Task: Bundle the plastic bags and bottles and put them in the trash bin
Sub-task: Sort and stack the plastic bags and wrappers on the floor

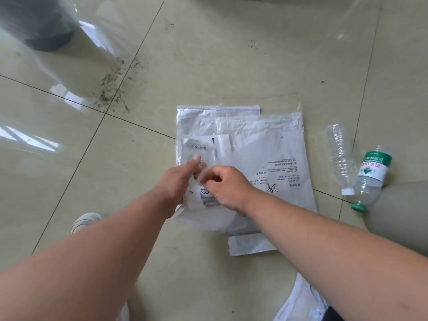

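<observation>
A stack of flat translucent plastic bags (266, 144) with printed text lies on the tiled floor in the middle. On its left part rests a small clear printed bag (199, 147). My left hand (179, 179) and my right hand (225, 184) both pinch this small bag, the left from the left side, the right from the right. Two empty bottles lie to the right of the stack: a clear one with a white cap (340, 158) and one with a green label and green cap (370, 179). The dark trash bin (39, 26) stands at the top left.
A large clear plastic sheet (69, 66) drapes in front of the bin at the left. Dark crumbs (111, 89) are scattered on the floor beside it. A shoe (84, 221) shows at lower left, my knee (403, 214) at right, more white plastic (301, 302) at the bottom.
</observation>
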The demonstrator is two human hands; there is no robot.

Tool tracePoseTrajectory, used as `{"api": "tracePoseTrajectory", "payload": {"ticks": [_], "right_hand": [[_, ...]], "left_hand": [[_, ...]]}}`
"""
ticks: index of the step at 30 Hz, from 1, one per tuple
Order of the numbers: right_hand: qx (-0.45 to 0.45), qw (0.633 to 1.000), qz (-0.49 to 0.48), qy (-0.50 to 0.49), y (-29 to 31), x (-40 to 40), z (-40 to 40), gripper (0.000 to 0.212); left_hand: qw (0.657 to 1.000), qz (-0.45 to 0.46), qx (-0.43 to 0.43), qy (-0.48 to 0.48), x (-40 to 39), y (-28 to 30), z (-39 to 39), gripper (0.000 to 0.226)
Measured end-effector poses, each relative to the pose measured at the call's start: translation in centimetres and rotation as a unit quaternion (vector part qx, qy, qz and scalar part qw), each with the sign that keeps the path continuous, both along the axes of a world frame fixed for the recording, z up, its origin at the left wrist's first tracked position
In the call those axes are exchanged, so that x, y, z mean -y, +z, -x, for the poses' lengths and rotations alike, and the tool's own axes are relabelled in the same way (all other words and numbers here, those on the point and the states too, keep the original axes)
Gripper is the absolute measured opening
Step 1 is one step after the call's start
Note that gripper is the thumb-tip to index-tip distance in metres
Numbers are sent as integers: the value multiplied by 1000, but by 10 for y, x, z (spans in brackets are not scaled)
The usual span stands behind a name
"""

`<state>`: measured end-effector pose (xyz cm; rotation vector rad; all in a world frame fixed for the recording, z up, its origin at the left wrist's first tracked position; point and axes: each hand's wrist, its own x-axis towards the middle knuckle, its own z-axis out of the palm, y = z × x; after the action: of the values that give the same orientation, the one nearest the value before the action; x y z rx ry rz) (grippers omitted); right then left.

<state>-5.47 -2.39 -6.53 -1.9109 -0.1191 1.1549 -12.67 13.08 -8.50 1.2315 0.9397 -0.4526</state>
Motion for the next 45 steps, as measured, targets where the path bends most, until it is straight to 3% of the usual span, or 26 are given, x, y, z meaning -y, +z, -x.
{"api": "tracePoseTrajectory", "payload": {"ticks": [5,8,11,13,15,17,19,22,25,28,29,33,37,39,43,45], "right_hand": [[-145,984,-80,-61,-4,-15,11,10],[-151,983,-102,-25,-7,-4,-2,16],[-12,1000,18,-22,-18,24,-28,16],[149,975,161,-30,-33,49,-43,18],[229,921,314,-8,-49,74,-51,47],[175,887,427,-14,-62,95,-51,97],[94,876,469,-62,-65,109,-47,135],[55,873,470,-119,-67,121,-44,151],[66,868,483,-92,-67,124,-50,143],[94,864,491,-59,-62,127,-55,125],[115,866,483,-49,-62,128,-56,115],[194,907,369,-56,-71,131,-55,70],[206,926,284,-138,-65,126,-64,32],[200,939,225,-165,-60,122,-73,22],[187,957,127,-183,-50,106,-82,18],[130,965,75,-215,-45,95,-80,17]], "left_hand": [[998,-54,21,-5,-2,-6,6,22],[997,-78,5,-21,-8,-13,13,14],[991,-123,-6,-48,-14,-11,17,29],[987,-151,8,-52,-17,-9,18,41],[987,-153,32,-42,-20,-8,18,60],[988,-140,44,-37,-21,-6,19,97],[990,-127,43,-34,-20,-2,18,130],[985,-156,47,-55,-21,0,18,142],[975,-197,50,-92,-16,6,14,128],[974,-204,41,-92,-13,3,10,82],[976,-197,32,-83,-12,0,10,77],[982,-179,15,-66,-11,-2,8,85],[983,-176,29,-39,-19,-3,8,90],[987,-155,31,-6,-25,-4,7,93],[993,-22,52,106,-31,8,-9,95],[990,44,57,123,-27,17,-18,102]]}}
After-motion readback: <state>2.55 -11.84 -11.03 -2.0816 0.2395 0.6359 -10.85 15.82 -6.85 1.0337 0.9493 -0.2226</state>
